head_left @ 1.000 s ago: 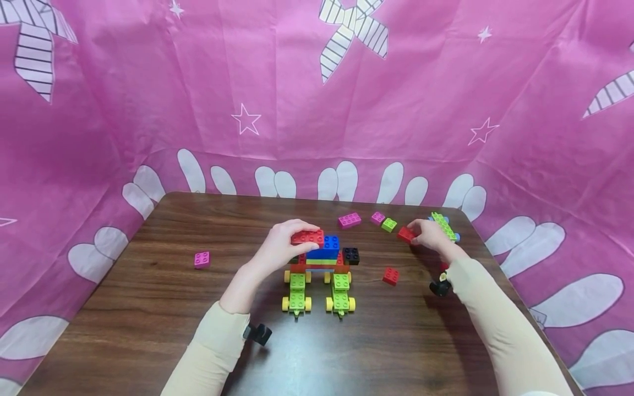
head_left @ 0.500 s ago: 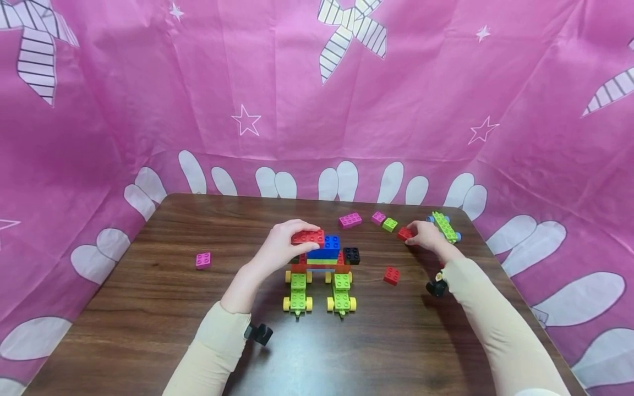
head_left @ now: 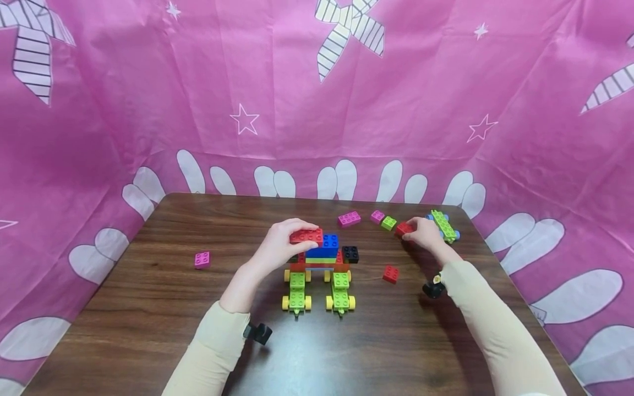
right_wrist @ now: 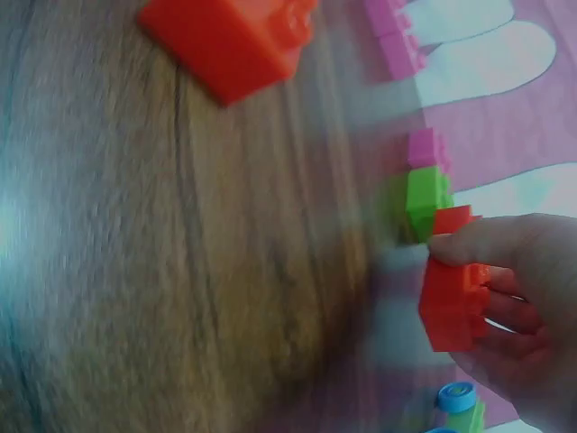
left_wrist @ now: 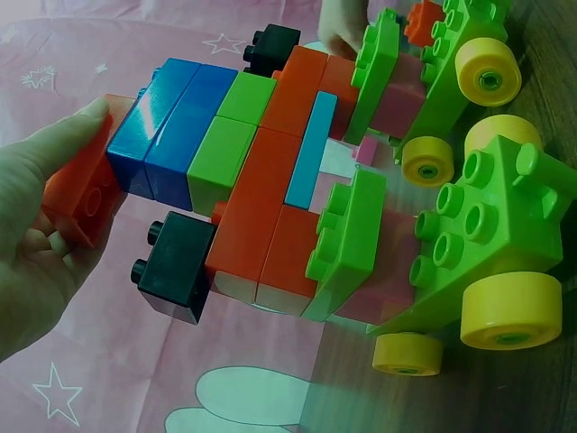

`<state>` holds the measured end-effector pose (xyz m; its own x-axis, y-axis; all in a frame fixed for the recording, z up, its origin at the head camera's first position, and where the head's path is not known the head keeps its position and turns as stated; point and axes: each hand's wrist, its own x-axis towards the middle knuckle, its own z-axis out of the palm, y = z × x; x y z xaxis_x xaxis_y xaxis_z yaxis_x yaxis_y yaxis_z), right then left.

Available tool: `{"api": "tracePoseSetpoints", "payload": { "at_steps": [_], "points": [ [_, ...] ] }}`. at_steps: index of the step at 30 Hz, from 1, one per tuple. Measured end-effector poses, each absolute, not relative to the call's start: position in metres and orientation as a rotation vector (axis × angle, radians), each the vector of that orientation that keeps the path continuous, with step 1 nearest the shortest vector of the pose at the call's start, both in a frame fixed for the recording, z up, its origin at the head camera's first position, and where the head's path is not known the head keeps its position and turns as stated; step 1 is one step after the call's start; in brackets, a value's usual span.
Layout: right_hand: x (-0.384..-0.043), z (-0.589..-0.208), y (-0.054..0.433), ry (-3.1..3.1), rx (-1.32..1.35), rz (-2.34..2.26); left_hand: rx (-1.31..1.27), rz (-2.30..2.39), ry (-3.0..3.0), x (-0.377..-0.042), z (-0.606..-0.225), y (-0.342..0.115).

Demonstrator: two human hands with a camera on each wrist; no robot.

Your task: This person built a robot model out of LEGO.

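Note:
My left hand (head_left: 277, 245) grips a long red toy building brick (head_left: 307, 236) between thumb and fingers. This brick sits at the top of a stacked build, against the blue bricks (head_left: 322, 252). Under the blue come lime and red layers, with a black brick (head_left: 350, 253) sticking out on the right and another black brick (left_wrist: 178, 268) on the near side in the left wrist view. Two lime wheeled bases (head_left: 297, 300) with yellow wheels carry the build. At the back right, my right hand (head_left: 427, 234) pinches another red brick (right_wrist: 448, 307), close beside a small lime brick (head_left: 388, 223).
Behind the build lie a long magenta brick (head_left: 349, 219) and a small magenta one (head_left: 377, 216). A loose red brick (head_left: 390, 274) lies right of the build, a magenta brick (head_left: 202, 259) far left. A lime base with blue wheels (head_left: 444, 225) stands near the right edge.
My right hand has shifted slightly left and back with its red brick, nearer the small lime brick. The left hand keeps its grip on the top red brick without visible movement.

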<state>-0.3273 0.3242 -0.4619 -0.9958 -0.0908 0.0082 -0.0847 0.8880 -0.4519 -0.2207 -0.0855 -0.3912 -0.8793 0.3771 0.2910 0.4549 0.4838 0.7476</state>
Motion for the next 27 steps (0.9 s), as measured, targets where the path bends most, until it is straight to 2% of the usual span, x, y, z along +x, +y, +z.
{"api": "tracePoseSetpoints", "payload": {
  "at_steps": [8,27],
  "points": [
    [-0.315,-0.443,0.305,3.112,-0.129,-0.959,-0.753,-1.364,-2.621,-0.220,-0.390,-0.085],
    [-0.281,-0.385,0.221,3.002,-0.417,-1.229,-0.716,-1.398,-2.638,-0.219,-0.389,-0.085]
  ]
}}
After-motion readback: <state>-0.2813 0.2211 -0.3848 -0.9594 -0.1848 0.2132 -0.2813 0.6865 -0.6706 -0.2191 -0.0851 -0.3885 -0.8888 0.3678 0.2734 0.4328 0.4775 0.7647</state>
